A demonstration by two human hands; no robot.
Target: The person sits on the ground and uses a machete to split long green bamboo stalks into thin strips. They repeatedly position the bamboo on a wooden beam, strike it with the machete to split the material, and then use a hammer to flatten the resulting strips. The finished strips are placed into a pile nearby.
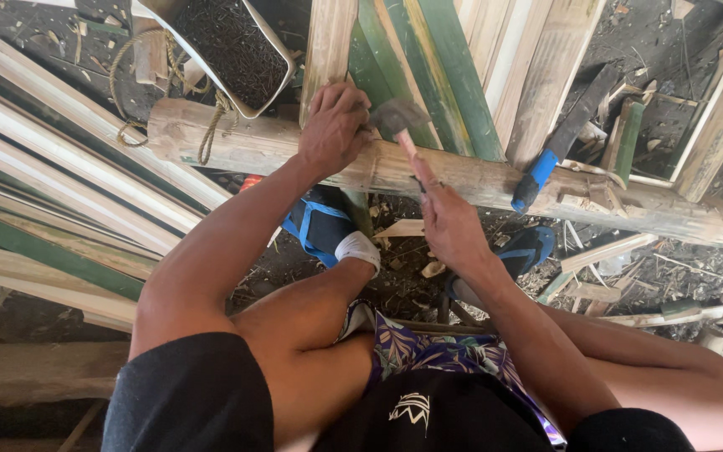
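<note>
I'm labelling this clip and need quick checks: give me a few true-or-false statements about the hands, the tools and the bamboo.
1. The right hand grips a hammer. True.
2. The left hand rests on a bamboo slat over the thick bamboo pole. True.
3. The blue-handled knife is in the left hand. False: it lies untouched across the pole.
4. The container of nails sits right of the hammer. False: it is at the upper left.
5. The green slats lie under the pole. False: they cross over it.
</note>
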